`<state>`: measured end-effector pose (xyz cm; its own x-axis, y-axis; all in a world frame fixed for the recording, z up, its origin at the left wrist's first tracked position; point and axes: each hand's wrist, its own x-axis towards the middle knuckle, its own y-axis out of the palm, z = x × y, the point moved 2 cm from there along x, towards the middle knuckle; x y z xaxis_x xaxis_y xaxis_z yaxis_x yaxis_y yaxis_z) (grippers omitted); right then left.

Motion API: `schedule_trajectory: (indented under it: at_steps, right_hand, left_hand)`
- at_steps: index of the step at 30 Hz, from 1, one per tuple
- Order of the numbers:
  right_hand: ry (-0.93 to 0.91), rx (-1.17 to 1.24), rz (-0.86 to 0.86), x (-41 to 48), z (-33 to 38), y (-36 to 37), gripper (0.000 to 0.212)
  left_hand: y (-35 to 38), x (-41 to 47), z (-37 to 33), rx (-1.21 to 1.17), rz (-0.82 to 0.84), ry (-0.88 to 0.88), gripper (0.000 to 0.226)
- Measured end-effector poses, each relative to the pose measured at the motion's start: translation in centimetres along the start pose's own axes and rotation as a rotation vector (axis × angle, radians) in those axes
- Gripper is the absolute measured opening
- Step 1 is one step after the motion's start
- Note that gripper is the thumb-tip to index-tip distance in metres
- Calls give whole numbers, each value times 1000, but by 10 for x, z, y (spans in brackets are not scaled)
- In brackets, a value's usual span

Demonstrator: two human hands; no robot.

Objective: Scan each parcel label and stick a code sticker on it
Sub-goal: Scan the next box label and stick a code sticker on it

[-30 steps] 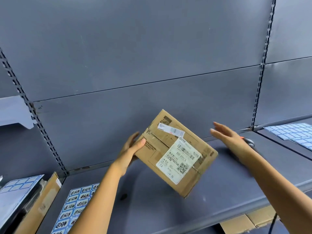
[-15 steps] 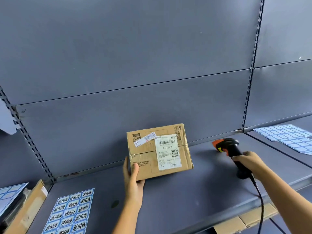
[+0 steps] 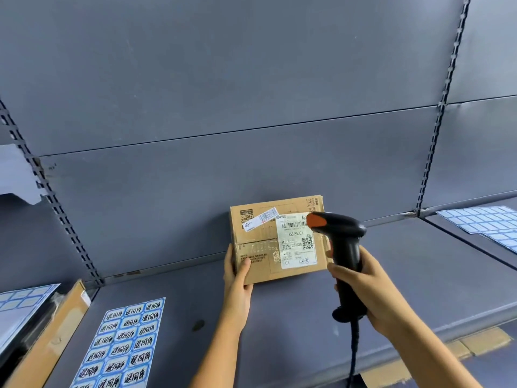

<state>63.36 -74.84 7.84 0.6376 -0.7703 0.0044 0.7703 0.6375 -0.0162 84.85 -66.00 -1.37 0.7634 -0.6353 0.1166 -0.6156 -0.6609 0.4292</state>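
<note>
A brown cardboard parcel (image 3: pixel 260 247) stands tilted on the grey shelf (image 3: pixel 293 317), its face toward me. It carries a white shipping label (image 3: pixel 295 242) and a small white barcode strip (image 3: pixel 260 219). My left hand (image 3: pixel 237 278) grips the parcel's lower left corner, thumb on the front. My right hand (image 3: pixel 366 287) holds the handle of a black barcode scanner (image 3: pixel 341 242) with an orange nose, which points at the label from close by. A sheet of blue code stickers (image 3: pixel 123 345) lies on the shelf at the lower left.
Another cardboard box (image 3: pixel 47 340) and a sticker sheet (image 3: pixel 19 301) sit at the far left. More pale blue label sheets (image 3: pixel 486 222) lie on the shelf at the right. Cardboard (image 3: pixel 436 357) shows below the shelf edge. The scanner's cable (image 3: pixel 353 357) hangs down.
My right hand picked up the scanner from the shelf and brought it left to the label. My left hand turned the parcel upright and keeps holding its lower left corner.
</note>
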Motion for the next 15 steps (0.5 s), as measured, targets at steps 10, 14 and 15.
schedule_trajectory:
  at_steps: [10, 14, 15]
  right_hand:
    - [-192, -238, -73, -16, -7, 19, 23]
    - [-190, -217, -64, -16, -5, 20, 24]
    - [-186, -217, -58, -16, -4, 20, 24]
  left_hand:
    - [-1, 2, 4, 77, -9, 53, 78]
    - [-2, 3, 6, 86, -10, 50, 80]
    - [-2, 3, 6, 90, -10, 47, 82]
